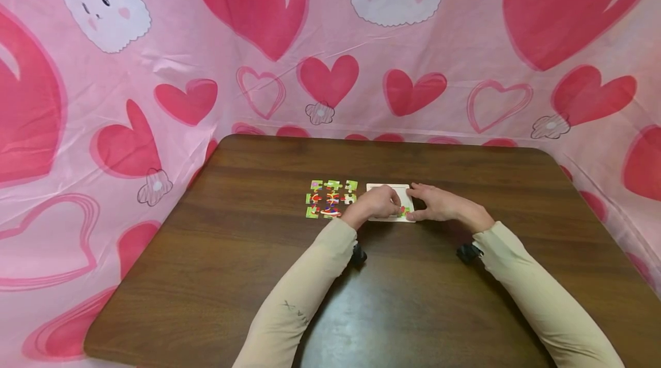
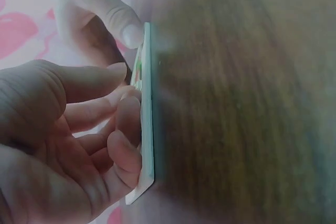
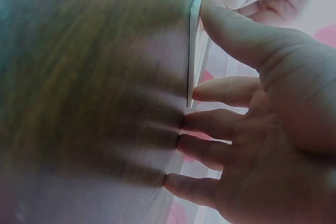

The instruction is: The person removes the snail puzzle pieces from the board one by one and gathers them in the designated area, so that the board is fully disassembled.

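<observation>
A white puzzle tray [image 1: 388, 186] lies on the table, with colourful puzzle pieces [image 1: 405, 211] in its near right corner. My left hand [image 1: 381, 202] is over the tray, fingers curled and fingertips right at these pieces; whether it pinches one I cannot tell. In the left wrist view, the left thumb [image 2: 113, 73] stands a little apart from the index finger, and other fingertips rest on the tray. My right hand [image 1: 436, 202] spans the tray's right side. Its thumb [image 3: 223, 22] touches the tray edge, while several straight fingers reach down to the table.
Left of the tray, loose puzzle pieces [image 1: 333, 198] lie in spaced rows, bearing green, red and white parts. The brown wooden table [image 1: 248, 253] has rounded corners. A pink cloth [image 1: 361, 46] with hearts hangs behind it. Dark wrist devices [image 1: 469, 252] sit under both sleeves.
</observation>
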`<state>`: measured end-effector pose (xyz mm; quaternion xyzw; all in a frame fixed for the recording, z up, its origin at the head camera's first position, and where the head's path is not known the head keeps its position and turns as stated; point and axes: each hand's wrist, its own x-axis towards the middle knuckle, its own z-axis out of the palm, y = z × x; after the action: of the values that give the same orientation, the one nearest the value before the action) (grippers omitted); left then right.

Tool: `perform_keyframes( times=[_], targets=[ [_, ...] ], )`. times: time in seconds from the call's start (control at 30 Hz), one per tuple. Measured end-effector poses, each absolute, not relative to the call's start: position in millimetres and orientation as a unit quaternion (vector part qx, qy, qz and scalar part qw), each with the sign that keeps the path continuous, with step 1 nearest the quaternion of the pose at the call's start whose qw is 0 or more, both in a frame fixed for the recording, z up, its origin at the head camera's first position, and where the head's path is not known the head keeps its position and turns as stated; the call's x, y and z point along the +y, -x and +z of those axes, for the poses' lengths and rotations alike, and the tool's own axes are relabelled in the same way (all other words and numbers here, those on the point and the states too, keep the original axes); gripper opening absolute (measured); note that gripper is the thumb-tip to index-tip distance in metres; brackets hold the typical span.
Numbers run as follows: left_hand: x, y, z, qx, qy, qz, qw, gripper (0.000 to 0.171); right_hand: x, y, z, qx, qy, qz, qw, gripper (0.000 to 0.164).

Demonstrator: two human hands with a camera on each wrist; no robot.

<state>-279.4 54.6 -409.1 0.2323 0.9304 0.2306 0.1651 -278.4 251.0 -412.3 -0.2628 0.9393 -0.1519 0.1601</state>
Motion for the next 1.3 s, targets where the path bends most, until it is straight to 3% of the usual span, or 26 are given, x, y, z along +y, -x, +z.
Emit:
perform_keyframes(
  times=[0.27,0.53,0.9,1.3],
  targets=[
    [58,280,-407,0.934,-0.225,0.223,0.162,0.015,250,280,-412,0.939,0.266,-0.150,0.159,0.079],
    [59,280,-402,0.930,-0.214,0.240,0.180,0.027,250,279,-409,0.937,0.272,-0.154,0.153,0.078],
    [58,280,-397,0.917,-0.199,0.290,0.189,0.023,250,278,-409,0.936,0.268,-0.160,0.162,0.080],
    [35,285,-398,0.926,-0.195,0.288,0.149,0.014,250,277,-412,0.941,0.263,-0.143,0.159,0.081]
  ],
)
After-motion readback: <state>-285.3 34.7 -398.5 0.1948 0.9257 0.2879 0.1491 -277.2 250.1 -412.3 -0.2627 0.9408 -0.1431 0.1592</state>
